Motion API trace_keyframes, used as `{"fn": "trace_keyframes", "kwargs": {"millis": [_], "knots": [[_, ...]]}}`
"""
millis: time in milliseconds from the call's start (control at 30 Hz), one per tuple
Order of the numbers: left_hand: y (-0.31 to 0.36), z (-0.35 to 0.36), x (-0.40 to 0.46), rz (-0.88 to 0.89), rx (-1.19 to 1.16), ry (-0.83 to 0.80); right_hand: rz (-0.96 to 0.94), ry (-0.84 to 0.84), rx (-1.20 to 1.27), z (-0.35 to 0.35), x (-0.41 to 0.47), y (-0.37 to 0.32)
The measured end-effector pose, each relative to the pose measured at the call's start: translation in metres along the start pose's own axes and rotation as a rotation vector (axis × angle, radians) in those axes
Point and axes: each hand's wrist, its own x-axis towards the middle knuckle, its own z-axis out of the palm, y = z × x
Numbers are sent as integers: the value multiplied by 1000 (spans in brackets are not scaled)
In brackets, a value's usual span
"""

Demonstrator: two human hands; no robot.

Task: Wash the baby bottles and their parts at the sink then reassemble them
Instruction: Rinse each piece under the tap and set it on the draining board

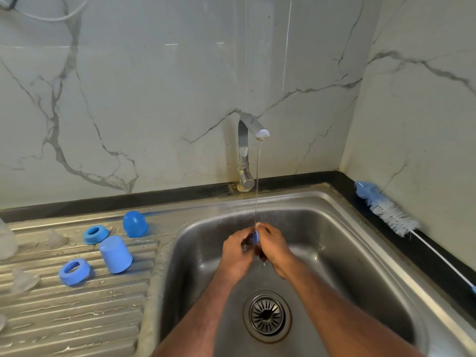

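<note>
A home kitchen, by the look of it: a stainless steel sink (334, 202) with a ribbed draining board (77, 318) is set into a dark worktop (386, 207) in a corner of marble-veined wall tiles (154, 86). A chrome tap (246, 150) runs a thin stream, and a bottle brush (386, 210) lies along the worktop's right edge.

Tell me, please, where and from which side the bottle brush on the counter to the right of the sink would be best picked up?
Probably by the thin white handle, coming from above with the right hand. The bottle brush lies flat along the black counter edge, bristle head toward the back corner, the handle running toward the person.
</note>
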Motion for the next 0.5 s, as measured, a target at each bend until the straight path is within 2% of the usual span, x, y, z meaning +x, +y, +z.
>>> {"fn": "trace_keyframes", "kwargs": {"millis": [67, 233, 333, 433, 500], "knots": [[2, 0, 1, -20, -26, 40, 16, -6, 53, 0, 0, -3], [5, -2, 1, -193, -369, 111, -53, -144, 168, -7, -2, -6], [1, -3, 1, -162, -299, 118, -42, -108, 121, -2, -2, -2], [0, -3, 1, -46, -92, 94, 16, 31, 58, 2, -4, -6], [0, 0, -1, -26, -91, 84, 27, 84, 39, 1, -5, -8]]}}
